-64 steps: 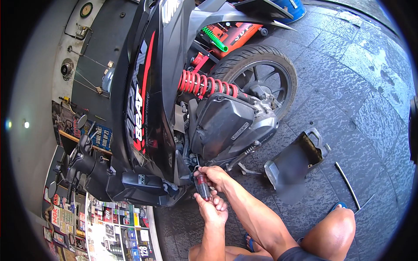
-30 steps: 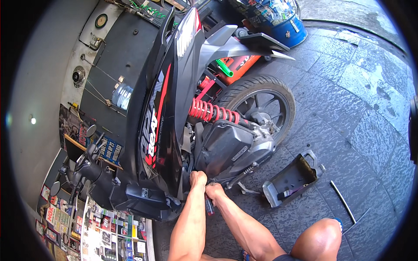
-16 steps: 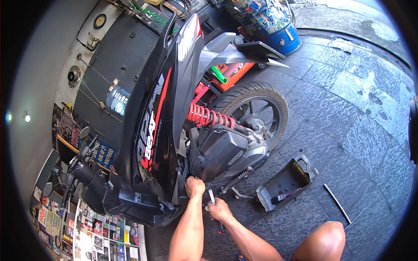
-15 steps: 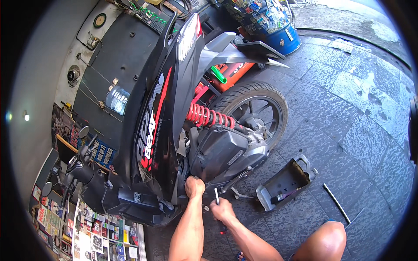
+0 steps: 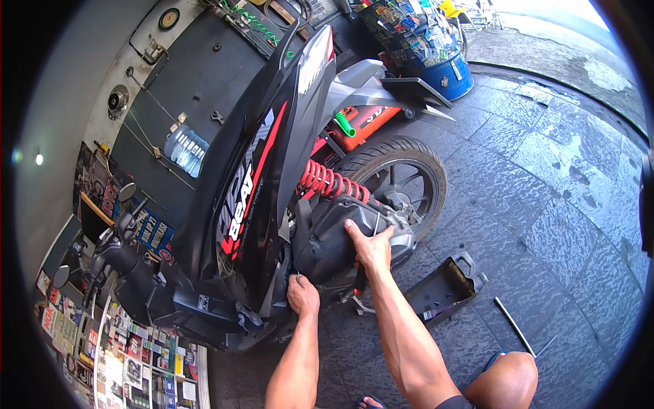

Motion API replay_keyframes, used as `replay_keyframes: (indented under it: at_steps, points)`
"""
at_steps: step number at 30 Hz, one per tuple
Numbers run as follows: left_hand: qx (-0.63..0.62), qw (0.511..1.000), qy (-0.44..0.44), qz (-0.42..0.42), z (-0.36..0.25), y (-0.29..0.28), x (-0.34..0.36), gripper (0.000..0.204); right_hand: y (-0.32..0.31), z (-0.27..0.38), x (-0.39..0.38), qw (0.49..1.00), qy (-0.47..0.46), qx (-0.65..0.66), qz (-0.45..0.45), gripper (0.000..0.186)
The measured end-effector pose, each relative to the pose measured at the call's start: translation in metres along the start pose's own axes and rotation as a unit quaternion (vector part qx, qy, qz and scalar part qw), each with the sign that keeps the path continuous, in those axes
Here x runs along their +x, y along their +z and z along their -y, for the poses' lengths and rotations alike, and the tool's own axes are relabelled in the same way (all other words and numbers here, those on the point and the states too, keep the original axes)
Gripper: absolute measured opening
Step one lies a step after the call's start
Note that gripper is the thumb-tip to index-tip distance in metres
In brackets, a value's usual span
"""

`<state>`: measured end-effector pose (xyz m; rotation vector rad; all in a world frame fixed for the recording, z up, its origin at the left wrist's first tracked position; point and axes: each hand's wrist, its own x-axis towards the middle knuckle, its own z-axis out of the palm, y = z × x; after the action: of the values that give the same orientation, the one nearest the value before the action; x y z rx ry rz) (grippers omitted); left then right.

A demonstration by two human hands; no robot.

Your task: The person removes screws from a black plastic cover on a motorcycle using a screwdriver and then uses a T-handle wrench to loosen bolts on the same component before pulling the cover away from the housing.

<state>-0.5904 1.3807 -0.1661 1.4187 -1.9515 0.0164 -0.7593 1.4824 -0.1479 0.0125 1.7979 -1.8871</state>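
Observation:
My left hand has curled fingers at the lower edge of the scooter's black engine casing; what it grips is hidden. My right hand is higher, its thumb and forefinger spread against the casing while a screwdriver with a dark, red-tipped handle is held in it, partly hidden. Above them are the red coil shock and rear wheel. The black body panel with red stripes rises to the left.
A dark plastic part holding a small brush lies right of my hands, near a metal bar on the tiled floor. An orange tank and blue drum stand behind. A display case is lower left.
My right hand has risen from below the casing up onto its face, carrying the screwdriver. My left hand stays low at the casing's edge. The view has shifted slightly.

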Motion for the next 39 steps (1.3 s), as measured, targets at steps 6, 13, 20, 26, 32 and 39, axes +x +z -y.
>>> replay_keyframes:
  at_steps: [6,13,20,26,32,39]
  points:
    - [-0.179,0.981,0.012,0.074,0.024,-0.002,0.007,0.033,-0.013,0.003,-0.008,0.997,0.071,0.014,0.027,0.124]
    - [-0.195,0.980,0.033,0.038,0.025,-0.010,0.000,0.030,-0.100,-0.045,-0.010,0.967,-0.013,0.255,-0.014,0.084]
    - [-0.201,0.979,0.037,0.023,0.016,-0.005,-0.005,0.026,-0.276,-0.139,0.067,0.920,0.021,0.384,-0.081,0.059]
    - [-0.152,0.987,0.033,-0.034,0.024,0.018,-0.007,0.027,-0.383,-0.213,0.083,0.941,0.034,0.246,-0.231,0.057]
    - [-0.125,0.989,0.043,-0.064,0.025,0.026,-0.003,0.029,-0.401,-0.239,0.078,0.908,0.057,0.305,-0.281,0.063]
    - [-0.107,0.991,0.038,-0.066,0.023,0.022,-0.001,0.028,-0.375,-0.219,0.083,0.914,0.130,0.218,-0.317,0.063]
